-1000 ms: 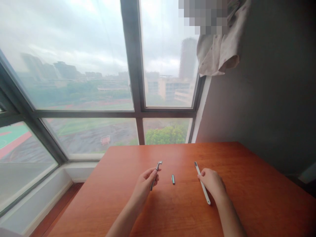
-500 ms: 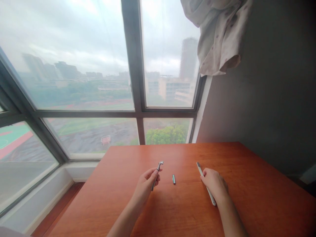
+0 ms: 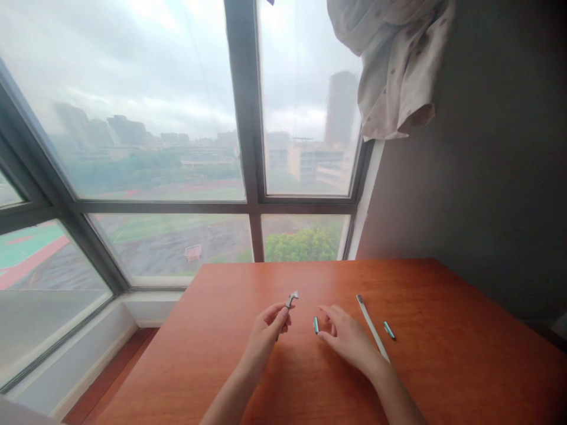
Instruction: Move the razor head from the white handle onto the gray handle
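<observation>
My left hand (image 3: pixel 266 335) is closed around the handle of a grey razor (image 3: pixel 290 300), whose bare head end sticks up past my fingers. My right hand (image 3: pixel 348 337) lies over the wooden table (image 3: pixel 443 366) with fingers spread, its fingertips at a small green-and-grey cartridge (image 3: pixel 316 324). A long white stick-like tool (image 3: pixel 371 326) lies on the table just right of that hand. A second small green cartridge (image 3: pixel 388 330) lies beyond the tool, further right.
A large window (image 3: pixel 177 147) with dark frames faces me behind the table. A pale cloth (image 3: pixel 394 65) hangs at the top right by a grey wall (image 3: pixel 487 165). A white sill and floor gap (image 3: pixel 88 342) lie to the table's left.
My right hand let go of the white tool and moved left to the small cartridge. A second cartridge now shows right of the tool. The left hand kept holding the razor.
</observation>
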`<state>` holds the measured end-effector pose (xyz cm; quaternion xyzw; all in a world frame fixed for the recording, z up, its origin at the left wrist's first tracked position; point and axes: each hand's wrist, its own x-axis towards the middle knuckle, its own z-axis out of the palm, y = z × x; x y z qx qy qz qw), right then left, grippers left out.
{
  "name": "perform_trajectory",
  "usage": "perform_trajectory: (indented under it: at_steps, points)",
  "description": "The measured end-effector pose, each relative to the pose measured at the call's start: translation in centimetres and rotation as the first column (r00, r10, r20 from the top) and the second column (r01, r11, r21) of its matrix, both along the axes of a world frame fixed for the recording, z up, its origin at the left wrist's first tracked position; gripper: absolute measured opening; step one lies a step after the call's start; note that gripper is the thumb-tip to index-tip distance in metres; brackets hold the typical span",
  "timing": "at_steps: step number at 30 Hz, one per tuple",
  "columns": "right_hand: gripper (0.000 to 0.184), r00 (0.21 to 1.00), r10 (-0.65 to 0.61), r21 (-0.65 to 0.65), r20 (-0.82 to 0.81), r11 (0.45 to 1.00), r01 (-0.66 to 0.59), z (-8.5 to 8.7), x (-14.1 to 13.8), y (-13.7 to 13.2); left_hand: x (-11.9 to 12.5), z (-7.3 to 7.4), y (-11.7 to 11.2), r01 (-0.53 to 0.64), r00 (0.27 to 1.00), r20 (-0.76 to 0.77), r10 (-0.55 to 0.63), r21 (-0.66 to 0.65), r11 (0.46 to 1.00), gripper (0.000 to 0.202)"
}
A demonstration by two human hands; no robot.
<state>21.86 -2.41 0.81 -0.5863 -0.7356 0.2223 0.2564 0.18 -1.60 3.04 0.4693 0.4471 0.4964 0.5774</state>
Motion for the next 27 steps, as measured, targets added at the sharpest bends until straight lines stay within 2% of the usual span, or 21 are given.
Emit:
perform_trajectory:
  at_steps: [3, 8, 16, 27]
  points:
    - [0.042, 0.996, 0.043, 0.01, 0.082, 0.999, -0.044, -0.02, -1.49, -0.57, -0.08, 0.14, -0.02, -0.018, 1.0, -0.016, 0.019, 0.041, 0.999, 0.045]
    - [0.025, 0.99, 0.069, -0.006, 0.127, 0.998, -0.069, 0.15, -1.42, -0.66, -0.09, 0.48, -0.23, -0.045, 0.999, -0.019, 0.047, 0.085, 0.995, 0.043]
    - [0.019, 0.993, 0.054, 0.007, 0.109, 0.998, -0.055, 0.15, -1.26, -0.55, 0.03, 0.7, -0.46, -0.026, 0.999, -0.039, 0.031, 0.118, 0.993, 0.039]
    - [0.023, 0.991, 0.057, 0.017, 0.124, 0.998, -0.06, -0.07, -1.14, -0.51, 0.19, 0.97, -0.6, -0.025, 0.998, -0.059, 0.032, 0.127, 0.992, 0.04]
